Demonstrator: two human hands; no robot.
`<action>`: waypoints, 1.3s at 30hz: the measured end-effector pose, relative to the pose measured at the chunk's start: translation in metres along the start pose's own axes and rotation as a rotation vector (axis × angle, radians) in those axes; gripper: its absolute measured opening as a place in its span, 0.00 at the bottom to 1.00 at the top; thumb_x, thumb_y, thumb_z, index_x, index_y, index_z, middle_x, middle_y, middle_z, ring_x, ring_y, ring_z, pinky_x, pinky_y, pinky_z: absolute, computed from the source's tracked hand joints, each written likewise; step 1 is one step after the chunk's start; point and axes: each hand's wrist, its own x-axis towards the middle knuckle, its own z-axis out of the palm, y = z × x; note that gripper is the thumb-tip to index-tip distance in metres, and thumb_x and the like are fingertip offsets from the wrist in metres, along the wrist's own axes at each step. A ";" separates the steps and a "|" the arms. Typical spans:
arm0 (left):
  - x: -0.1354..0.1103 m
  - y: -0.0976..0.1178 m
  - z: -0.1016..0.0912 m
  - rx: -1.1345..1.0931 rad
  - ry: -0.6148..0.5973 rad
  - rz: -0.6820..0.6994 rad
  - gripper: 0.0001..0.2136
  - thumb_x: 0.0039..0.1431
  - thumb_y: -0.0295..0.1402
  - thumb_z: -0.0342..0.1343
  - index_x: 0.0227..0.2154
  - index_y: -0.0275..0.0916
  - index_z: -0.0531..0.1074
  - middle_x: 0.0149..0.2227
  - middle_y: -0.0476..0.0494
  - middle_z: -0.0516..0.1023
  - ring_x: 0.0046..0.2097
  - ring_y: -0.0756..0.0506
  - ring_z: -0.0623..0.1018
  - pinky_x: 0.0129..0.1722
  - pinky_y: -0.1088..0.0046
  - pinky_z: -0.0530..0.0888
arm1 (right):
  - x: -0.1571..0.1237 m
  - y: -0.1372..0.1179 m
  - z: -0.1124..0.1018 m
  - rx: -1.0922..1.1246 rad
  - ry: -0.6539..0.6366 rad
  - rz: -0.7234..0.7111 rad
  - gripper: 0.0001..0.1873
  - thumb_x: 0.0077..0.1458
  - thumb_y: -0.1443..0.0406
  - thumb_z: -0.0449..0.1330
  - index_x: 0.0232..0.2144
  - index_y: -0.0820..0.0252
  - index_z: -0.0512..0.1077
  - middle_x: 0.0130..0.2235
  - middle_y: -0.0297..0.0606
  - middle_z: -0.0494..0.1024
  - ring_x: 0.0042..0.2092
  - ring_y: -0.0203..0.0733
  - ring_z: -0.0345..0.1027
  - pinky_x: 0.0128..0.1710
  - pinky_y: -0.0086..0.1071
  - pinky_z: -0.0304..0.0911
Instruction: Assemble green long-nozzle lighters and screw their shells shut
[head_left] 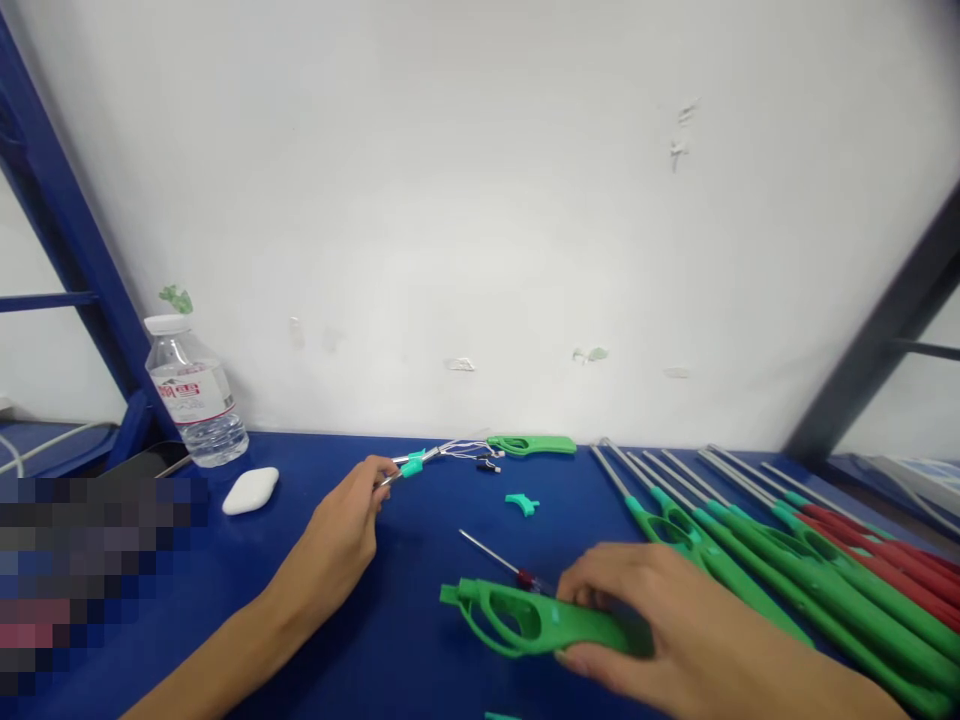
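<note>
My left hand [341, 535] pinches the end of a metal tube with a teal collar [411, 465]; thin white wires trail from it toward a green handle shell [532, 444] lying at the back of the blue table. My right hand [660, 625] is closed around a green lighter handle [525, 620] near the front, thumb under it and fingers over it. A small red-handled screwdriver [501, 560] lies just behind that handle. A small teal trigger piece [523, 503] rests between the two hands.
Several assembled long green and red lighters [787, 560] lie in a row at the right. A water bottle [193, 395] and a white oval case [250, 490] stand at the left, beside a dark phone [146, 460]. A white wall closes the back; blue frame posts flank the table.
</note>
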 end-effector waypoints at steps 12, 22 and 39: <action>-0.017 0.041 -0.005 -0.087 -0.090 -0.003 0.10 0.76 0.40 0.42 0.54 0.47 0.63 0.41 0.48 0.77 0.40 0.43 0.78 0.42 0.65 0.73 | 0.003 0.039 0.018 -0.111 0.131 -0.069 0.18 0.68 0.49 0.57 0.50 0.51 0.76 0.48 0.40 0.83 0.47 0.52 0.79 0.48 0.45 0.74; -0.024 0.050 -0.001 -0.094 -0.193 0.067 0.15 0.76 0.44 0.45 0.58 0.49 0.66 0.50 0.44 0.79 0.48 0.40 0.80 0.48 0.63 0.76 | 0.013 0.086 0.013 -0.240 0.317 -0.050 0.20 0.69 0.49 0.56 0.50 0.55 0.78 0.47 0.45 0.83 0.47 0.57 0.79 0.47 0.51 0.74; -0.028 0.056 -0.001 -0.126 -0.317 0.088 0.17 0.78 0.42 0.38 0.41 0.45 0.72 0.39 0.46 0.76 0.40 0.42 0.77 0.41 0.65 0.74 | 0.005 0.053 0.034 -0.063 0.149 -0.102 0.17 0.68 0.51 0.59 0.51 0.49 0.77 0.51 0.42 0.80 0.54 0.52 0.73 0.55 0.48 0.70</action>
